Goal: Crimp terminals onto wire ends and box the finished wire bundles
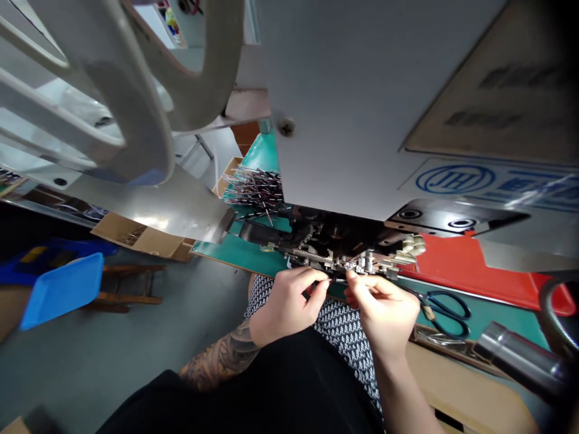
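Note:
My left hand (294, 304) is closed, with thumb and forefinger pinched at the front edge of the machine's metal mechanism (335, 253). Close on its right, my right hand (384, 304) is also closed in a pinch, its fingertips by the small metal clamps. Whatever lies between the fingertips is too small and dark to make out. The large white machine housing (344, 108) hangs over both hands. Behind the mechanism, to the left, a heap of thin dark wire-like pieces (256, 190) lies on the green table top (226, 256).
Right of my right hand lie dark-handled scissors (447, 313) and a red tray (479, 259). A metal cylinder (515, 352) juts in at the lower right. Cardboard boxes (154, 241), a blue tray (63, 289) and a wooden stool (131, 283) stand to the left.

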A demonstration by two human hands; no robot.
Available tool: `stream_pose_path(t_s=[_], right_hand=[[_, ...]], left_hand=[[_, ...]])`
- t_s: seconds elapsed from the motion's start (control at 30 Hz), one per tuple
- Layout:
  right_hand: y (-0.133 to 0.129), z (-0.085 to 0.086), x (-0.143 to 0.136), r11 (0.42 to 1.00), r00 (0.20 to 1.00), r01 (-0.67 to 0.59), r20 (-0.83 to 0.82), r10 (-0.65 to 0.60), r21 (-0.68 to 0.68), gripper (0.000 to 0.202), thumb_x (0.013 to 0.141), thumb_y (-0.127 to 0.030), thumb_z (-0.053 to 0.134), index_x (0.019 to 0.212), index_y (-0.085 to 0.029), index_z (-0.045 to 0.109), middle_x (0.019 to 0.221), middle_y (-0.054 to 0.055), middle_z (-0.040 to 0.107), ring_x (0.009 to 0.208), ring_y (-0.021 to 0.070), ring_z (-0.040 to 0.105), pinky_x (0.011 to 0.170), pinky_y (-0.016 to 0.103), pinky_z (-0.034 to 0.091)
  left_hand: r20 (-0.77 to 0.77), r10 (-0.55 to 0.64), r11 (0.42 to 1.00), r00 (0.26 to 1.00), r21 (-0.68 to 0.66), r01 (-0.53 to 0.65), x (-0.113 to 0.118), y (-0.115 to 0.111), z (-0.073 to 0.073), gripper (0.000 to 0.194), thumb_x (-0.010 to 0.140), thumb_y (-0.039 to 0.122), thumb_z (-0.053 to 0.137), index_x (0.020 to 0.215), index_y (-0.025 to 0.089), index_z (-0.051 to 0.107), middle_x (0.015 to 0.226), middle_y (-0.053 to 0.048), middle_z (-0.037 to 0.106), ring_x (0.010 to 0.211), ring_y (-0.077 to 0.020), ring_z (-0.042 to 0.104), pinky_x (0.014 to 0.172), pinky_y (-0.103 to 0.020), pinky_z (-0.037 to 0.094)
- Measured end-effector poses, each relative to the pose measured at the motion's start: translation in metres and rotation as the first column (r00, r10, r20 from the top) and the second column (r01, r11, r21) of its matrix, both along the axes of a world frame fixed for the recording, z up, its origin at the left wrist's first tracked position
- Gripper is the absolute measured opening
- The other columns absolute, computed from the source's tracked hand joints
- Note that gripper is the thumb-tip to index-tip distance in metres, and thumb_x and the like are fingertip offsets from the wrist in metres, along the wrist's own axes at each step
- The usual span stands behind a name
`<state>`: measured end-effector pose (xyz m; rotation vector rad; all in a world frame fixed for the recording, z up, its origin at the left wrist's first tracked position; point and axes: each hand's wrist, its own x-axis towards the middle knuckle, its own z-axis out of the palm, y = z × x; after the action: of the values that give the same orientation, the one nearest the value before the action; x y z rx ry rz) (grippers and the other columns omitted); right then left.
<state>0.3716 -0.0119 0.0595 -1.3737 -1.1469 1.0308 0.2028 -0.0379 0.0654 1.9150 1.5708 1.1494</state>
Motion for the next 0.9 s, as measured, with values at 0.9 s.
stream_pose_path(t_s=[0.9], right_hand=[[-0.028, -0.03, 0.022, 0.819, 0.814, -0.568, -0.098, 0.573, 0.076, 0.02, 0.094, -0.035, 0.078, 0.109, -0.022, 0.081, 0.07, -0.002, 0.063, 0.057, 0.012, 0.052, 0.055, 0.025, 0.043]], left_hand=[[0.897, -0.06, 0.885, 0.438, -0.155, 0.439, -0.021, -0.009, -0.017, 0.007, 0.084, 0.019, 0.084, 0.086, 0.019, 0.077, 0.113, -0.007, 0.077, 0.102, -0.02, 0.072, 0.081, -0.029, 0.058]])
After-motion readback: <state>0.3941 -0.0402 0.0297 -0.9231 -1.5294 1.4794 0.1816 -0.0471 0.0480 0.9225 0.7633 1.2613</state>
